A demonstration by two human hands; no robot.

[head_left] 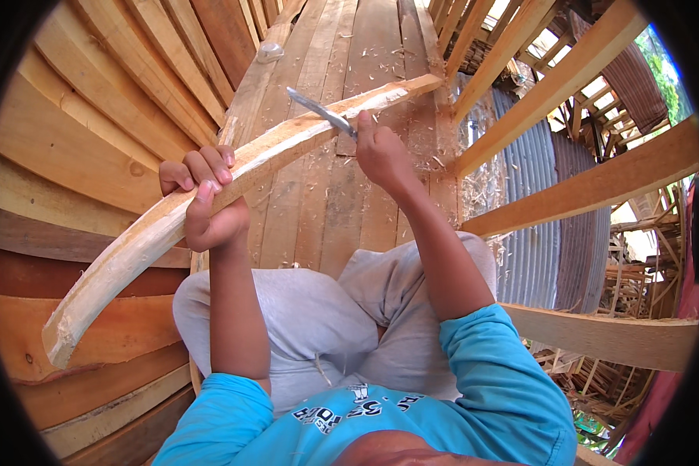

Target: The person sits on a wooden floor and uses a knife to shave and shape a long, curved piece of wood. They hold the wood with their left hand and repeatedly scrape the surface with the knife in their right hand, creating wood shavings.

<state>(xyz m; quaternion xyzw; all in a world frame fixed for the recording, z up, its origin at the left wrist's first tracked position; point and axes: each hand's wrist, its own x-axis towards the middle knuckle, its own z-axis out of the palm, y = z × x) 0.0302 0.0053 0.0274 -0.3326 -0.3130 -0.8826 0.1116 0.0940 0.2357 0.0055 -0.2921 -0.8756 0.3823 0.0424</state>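
Note:
A long, pale wooden pole [144, 234] with a whittled surface runs slantwise in front of me, from the lower left to the far right. My left hand [210, 194] is wrapped round it left of its middle, thumb and fingers on the wood. My right hand [380, 155] is closed on a knife, whose handle is hidden in the fist. The knife's grey blade [318, 110] points up and left, crossing the pole's far half; whether its edge touches the wood I cannot tell.
I sit with legs folded on a plank floor [312, 198] strewn with shavings. Slanted boards [70, 155] wall the left side. Wooden railing bars [590, 190] stand close on the right, with corrugated metal sheets [530, 210] beyond. A small clear object [269, 52] lies far off on the floor.

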